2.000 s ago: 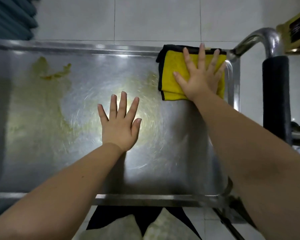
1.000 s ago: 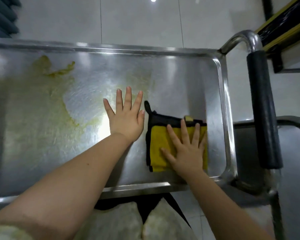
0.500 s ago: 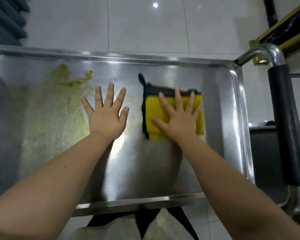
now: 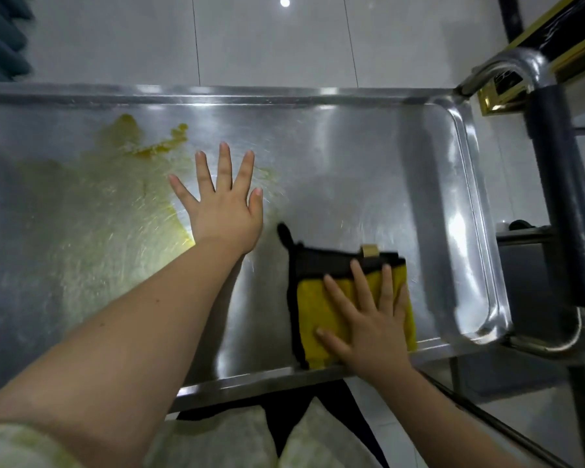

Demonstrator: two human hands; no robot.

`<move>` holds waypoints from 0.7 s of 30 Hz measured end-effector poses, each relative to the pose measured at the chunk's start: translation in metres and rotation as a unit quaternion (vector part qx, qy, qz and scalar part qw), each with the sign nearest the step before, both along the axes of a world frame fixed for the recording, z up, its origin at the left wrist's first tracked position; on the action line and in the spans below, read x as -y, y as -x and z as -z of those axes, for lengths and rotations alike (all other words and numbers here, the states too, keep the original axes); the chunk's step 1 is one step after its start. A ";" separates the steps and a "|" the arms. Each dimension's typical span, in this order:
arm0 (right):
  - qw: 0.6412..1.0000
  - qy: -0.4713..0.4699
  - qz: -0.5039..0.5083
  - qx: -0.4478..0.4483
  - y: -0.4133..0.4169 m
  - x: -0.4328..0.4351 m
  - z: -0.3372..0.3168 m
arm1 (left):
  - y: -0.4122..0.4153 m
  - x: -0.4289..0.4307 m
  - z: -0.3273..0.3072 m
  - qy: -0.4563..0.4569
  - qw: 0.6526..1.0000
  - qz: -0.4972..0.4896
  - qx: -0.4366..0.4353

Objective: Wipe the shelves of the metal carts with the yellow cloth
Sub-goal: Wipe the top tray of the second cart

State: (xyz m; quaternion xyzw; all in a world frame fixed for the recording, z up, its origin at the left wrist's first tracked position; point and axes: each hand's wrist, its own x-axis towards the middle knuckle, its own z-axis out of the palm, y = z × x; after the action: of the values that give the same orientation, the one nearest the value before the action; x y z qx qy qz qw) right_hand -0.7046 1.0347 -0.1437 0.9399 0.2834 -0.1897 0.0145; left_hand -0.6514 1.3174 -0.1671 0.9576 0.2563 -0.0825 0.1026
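The metal cart's top shelf [image 4: 352, 157] fills the view, a steel tray with a raised rim. A yellow cloth [image 4: 313, 309] with a black border lies folded at the near right of the shelf, touching the front rim. My right hand [image 4: 368, 322] presses flat on it, fingers spread. My left hand [image 4: 225, 204] lies flat and empty on the bare steel at mid-shelf, left of the cloth. A yellow-green smear [image 4: 92, 204] covers the shelf's left half, with a thicker blob [image 4: 156, 143] near the back.
The cart's push handle [image 4: 561, 197], with a dark grip on a chrome tube, stands at the right end. Past it sits another grey metal surface [image 4: 527, 275]. White tiled floor [image 4: 267, 38] lies beyond the back rim. My legs show below the front rim.
My right hand has pulled the cloth from mid-shelf toward me to the front rim. The left hand stayed flat in about the same place.
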 end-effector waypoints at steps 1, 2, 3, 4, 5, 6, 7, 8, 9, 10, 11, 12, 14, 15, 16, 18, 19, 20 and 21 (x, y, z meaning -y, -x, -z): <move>1.000 0.010 -0.008 -0.009 0.010 0.007 0.000 | 0.000 0.000 0.001 -0.002 1.000 0.000 0.004; 1.000 0.013 -0.015 -0.016 0.008 0.008 0.001 | 0.000 0.000 0.001 -0.004 1.000 0.001 0.010; 1.000 0.010 -0.022 -0.011 -0.003 0.003 0.002 | 0.000 -0.001 0.002 -0.005 1.000 0.003 0.013; 1.000 0.002 -0.028 0.003 -0.023 -0.007 0.003 | 0.000 -0.001 0.002 -0.005 1.000 0.004 0.014; 1.000 -0.008 -0.024 0.015 -0.051 -0.023 0.004 | 0.000 -0.002 0.002 -0.004 1.000 0.005 0.014; 1.000 -0.015 -0.008 0.022 -0.082 -0.043 0.007 | 0.000 -0.001 0.002 -0.005 1.000 0.005 0.013; 0.999 -0.024 0.013 0.033 -0.118 -0.067 0.010 | -0.001 -0.002 0.002 -0.007 1.000 0.006 0.013; 0.998 -0.031 0.035 0.050 -0.151 -0.093 0.013 | -0.001 -0.001 0.002 -0.009 1.000 0.007 0.014; 0.996 -0.033 0.057 0.063 -0.178 -0.121 0.015 | -0.001 -0.001 0.002 -0.011 1.000 0.007 0.015; 0.994 -0.034 0.076 0.069 -0.198 -0.148 0.016 | -0.001 -0.001 0.003 -0.013 1.000 0.006 0.014; 0.993 -0.038 0.087 0.068 -0.211 -0.170 0.017 | -0.002 -0.002 0.003 -0.015 1.000 0.003 0.011; 0.993 -0.042 0.086 0.068 -0.217 -0.188 0.018 | -0.003 -0.003 0.004 -0.015 1.000 0.000 0.005; 0.995 -0.048 0.061 0.066 -0.221 -0.198 0.019 | -0.004 -0.005 0.004 -0.010 1.000 -0.004 0.002; 0.995 -0.053 0.048 0.066 -0.225 -0.190 0.018 | -0.004 -0.005 0.003 -0.005 1.000 -0.003 0.005; 0.996 -0.053 0.041 0.066 -0.232 -0.173 0.019 | -0.004 -0.004 0.001 0.001 1.000 -0.001 0.007; 0.995 -0.033 0.054 0.071 -0.257 -0.125 0.018 | -0.003 -0.001 0.001 0.002 1.000 -0.004 0.006; 0.994 -0.021 0.076 0.072 -0.272 -0.095 0.017 | -0.004 0.001 0.002 0.001 1.000 -0.006 0.004; 0.992 -0.012 0.107 0.069 -0.286 -0.064 0.015 | -0.005 0.002 0.002 -0.001 1.000 -0.007 0.003; 0.988 -0.001 0.141 0.061 -0.298 -0.036 0.012 | -0.007 0.004 0.002 -0.002 1.000 -0.007 0.003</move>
State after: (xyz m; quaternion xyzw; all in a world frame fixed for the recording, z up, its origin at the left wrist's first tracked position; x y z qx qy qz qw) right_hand -0.4067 1.0708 -0.1561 0.9803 0.1472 -0.1316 0.0039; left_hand -0.6447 1.3136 -0.1693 0.9562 0.2630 -0.0780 0.1021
